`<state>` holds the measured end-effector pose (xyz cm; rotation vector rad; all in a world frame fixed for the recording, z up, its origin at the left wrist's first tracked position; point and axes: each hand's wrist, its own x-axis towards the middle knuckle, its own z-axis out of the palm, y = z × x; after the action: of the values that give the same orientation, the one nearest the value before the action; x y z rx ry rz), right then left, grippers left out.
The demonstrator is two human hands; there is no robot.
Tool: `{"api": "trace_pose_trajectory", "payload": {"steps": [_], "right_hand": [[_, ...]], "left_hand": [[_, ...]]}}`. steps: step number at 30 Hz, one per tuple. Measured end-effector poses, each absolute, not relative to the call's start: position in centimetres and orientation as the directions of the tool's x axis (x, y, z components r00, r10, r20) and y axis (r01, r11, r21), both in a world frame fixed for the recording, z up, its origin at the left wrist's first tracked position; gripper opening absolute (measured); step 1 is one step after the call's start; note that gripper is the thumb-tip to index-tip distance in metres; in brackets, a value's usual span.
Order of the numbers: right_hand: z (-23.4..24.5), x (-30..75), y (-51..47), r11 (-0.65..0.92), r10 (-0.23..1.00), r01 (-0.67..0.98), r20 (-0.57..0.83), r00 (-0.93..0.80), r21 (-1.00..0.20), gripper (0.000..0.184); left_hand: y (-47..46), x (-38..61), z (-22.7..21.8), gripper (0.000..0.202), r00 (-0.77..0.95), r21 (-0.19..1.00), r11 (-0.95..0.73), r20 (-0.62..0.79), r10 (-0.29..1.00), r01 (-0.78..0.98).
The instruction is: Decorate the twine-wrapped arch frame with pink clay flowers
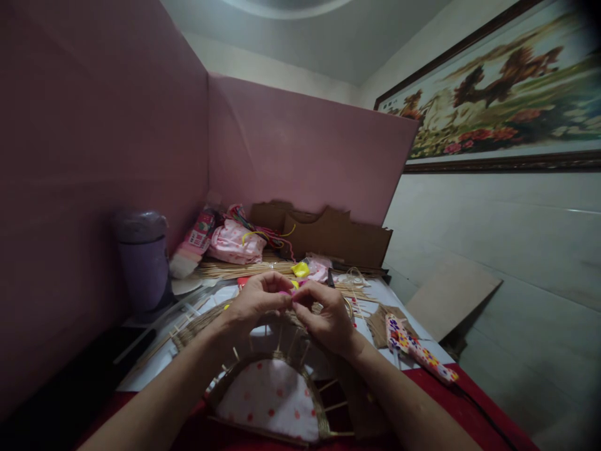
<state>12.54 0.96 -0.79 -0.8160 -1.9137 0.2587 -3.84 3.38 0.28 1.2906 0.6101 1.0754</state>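
My left hand (257, 299) and my right hand (329, 318) meet over the middle of the table, their thumbs and forefingers pinched close together. Between the fingertips is a small pink piece (284, 292); fingers hide most of it, and its kind is unclear. Below the hands rests a half-round woven frame (277, 356) with thin sticks poking out of its edge. White cloth with red dots (270, 401) fills its middle. Behind the left wrist, a curved woven band (191, 333) is partly covered.
A flower-patterned glue gun (417, 351) with a black cord lies at right. A purple tumbler (144, 266) stands at left. Thin sticks (235, 269), a dotted cloth bundle (237, 243), a yellow packet (300, 269) and torn cardboard (335, 235) lie towards the pink partition (300, 150).
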Motion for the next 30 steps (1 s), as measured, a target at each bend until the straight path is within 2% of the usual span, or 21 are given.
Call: {"api": "trace_pose_trajectory", "payload": {"steps": [2,5,7,9,13,17,20,24,30], "right_hand": [[-0.8,12.5,1.1,0.699,0.715,0.289,0.654,-0.248,-0.654,0.004],[-0.6,12.8,1.6,0.498,0.83,-0.057,0.495,-0.257,-0.865,0.015],[-0.2,12.9,1.9,0.361,0.869,-0.234,0.416,-0.268,-0.903,0.023],[0.1,13.0,2.0,0.3,0.89,-0.318,0.384,-0.247,-0.899,0.029],[0.2,12.9,2.1,0.258,0.908,-0.336,0.346,-0.236,-0.906,0.029],[-0.2,12.7,2.2,0.327,0.892,-0.289,0.395,-0.219,-0.9,0.024],[-0.4,12.5,2.2,0.385,0.886,-0.212,0.424,-0.19,-0.898,0.018],[-0.5,12.2,2.0,0.437,0.879,-0.165,0.459,-0.131,-0.884,0.021],[-0.6,12.1,1.8,0.46,0.87,-0.138,0.476,-0.129,-0.877,0.019]], "left_hand": [[3.5,-3.8,0.3,0.025,0.41,0.952,-0.057,0.183,0.894,-0.301],[3.8,-4.2,0.5,0.023,0.336,0.922,-0.049,0.189,0.923,-0.384],[4.1,-4.6,0.8,0.025,0.258,0.888,-0.066,0.202,0.945,-0.455],[4.2,-5.0,1.1,0.026,0.207,0.862,-0.1,0.23,0.951,-0.498],[4.0,-5.0,1.3,0.019,0.217,0.888,-0.106,0.222,0.951,-0.447],[3.5,-4.3,1.0,0.013,0.233,0.925,-0.108,0.202,0.951,-0.364],[3.1,-3.7,0.8,0.015,0.29,0.946,-0.142,0.229,0.929,-0.291],[2.7,-3.3,0.6,0.023,0.328,0.956,-0.201,0.264,0.907,-0.212],[3.1,-3.4,0.3,0.03,0.344,0.948,-0.137,0.236,0.909,-0.288]]}}
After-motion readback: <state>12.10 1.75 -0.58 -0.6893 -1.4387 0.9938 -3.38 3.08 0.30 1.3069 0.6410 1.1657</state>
